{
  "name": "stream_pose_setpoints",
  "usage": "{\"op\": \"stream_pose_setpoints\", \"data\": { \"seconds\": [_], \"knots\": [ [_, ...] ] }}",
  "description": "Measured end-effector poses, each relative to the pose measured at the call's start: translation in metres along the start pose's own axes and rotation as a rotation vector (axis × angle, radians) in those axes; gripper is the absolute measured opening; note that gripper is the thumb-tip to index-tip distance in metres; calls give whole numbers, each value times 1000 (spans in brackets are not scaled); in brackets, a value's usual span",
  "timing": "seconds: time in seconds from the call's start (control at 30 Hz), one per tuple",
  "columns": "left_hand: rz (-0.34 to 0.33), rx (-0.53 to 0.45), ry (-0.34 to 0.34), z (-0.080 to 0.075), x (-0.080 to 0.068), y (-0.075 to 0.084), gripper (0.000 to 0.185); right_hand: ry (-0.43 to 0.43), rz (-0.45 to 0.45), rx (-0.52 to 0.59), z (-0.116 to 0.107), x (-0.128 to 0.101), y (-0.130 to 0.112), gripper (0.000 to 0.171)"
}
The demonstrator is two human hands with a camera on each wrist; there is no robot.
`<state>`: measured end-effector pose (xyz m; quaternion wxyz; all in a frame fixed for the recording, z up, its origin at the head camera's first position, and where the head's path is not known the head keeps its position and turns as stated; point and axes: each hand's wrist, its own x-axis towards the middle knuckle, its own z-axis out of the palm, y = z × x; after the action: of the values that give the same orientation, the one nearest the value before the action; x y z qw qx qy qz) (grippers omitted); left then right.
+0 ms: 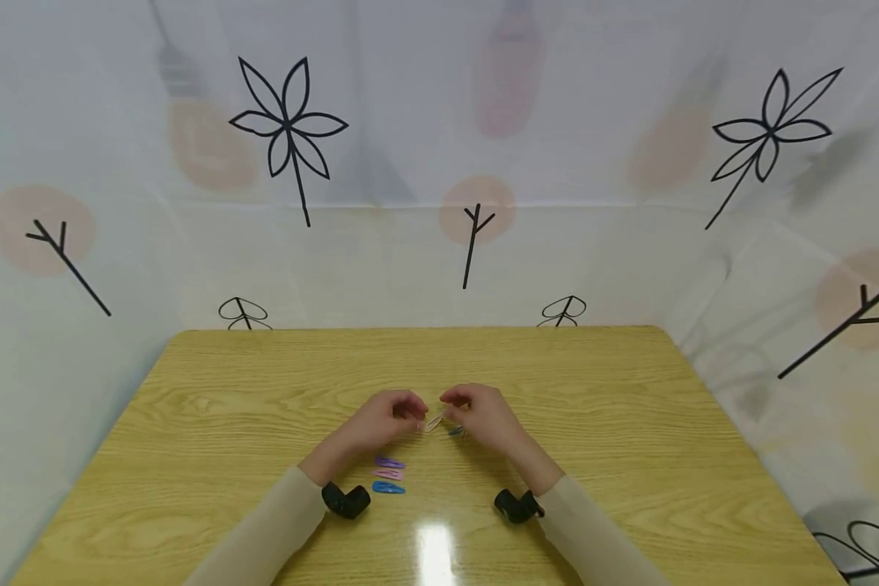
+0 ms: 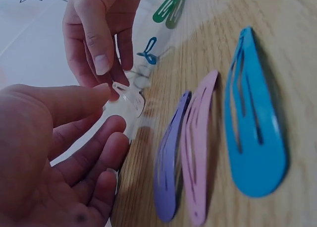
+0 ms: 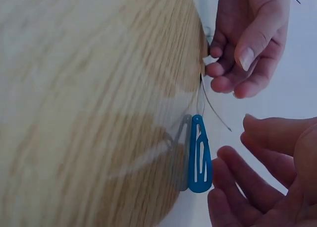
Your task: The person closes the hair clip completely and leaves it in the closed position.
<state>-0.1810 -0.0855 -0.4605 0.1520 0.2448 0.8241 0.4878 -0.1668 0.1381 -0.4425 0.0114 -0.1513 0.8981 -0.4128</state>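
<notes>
Left hand (image 1: 381, 419): fingers curled, pinching one end of clear clip (image 2: 128, 102).
Right hand (image 1: 483, 413): pinches the other end.
Clip: held above desk (image 1: 630, 423) middle, nearer front edge.
Sorted: purple clip (image 2: 171, 162), pink clip (image 2: 198, 147), blue clip (image 2: 252, 123) lie beside left wrist.
Tip: keep both pinches firm; clip looks slippery.

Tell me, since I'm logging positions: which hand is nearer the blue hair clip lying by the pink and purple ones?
Left. The left hand is just above the blue hair clip; the right hand is farther off to its right.
</notes>
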Motion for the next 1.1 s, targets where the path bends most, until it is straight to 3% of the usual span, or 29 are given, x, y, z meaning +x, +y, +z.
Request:
{"op": "stream_pose_setpoints", "data": {
  "seconds": [0.2,0.5,1.1],
  "knots": [
    [-22,-24,-24,-6,6,-6,19,-78,21,-26,-4,8,4,21],
    [-68,-29,-19,-9,12,-8,16,-218,145,81,-11,18,11,26],
    [-85,44,-11,-3,12,-4,16,-249,156,172,-8,15,16,17]
  ]
}}
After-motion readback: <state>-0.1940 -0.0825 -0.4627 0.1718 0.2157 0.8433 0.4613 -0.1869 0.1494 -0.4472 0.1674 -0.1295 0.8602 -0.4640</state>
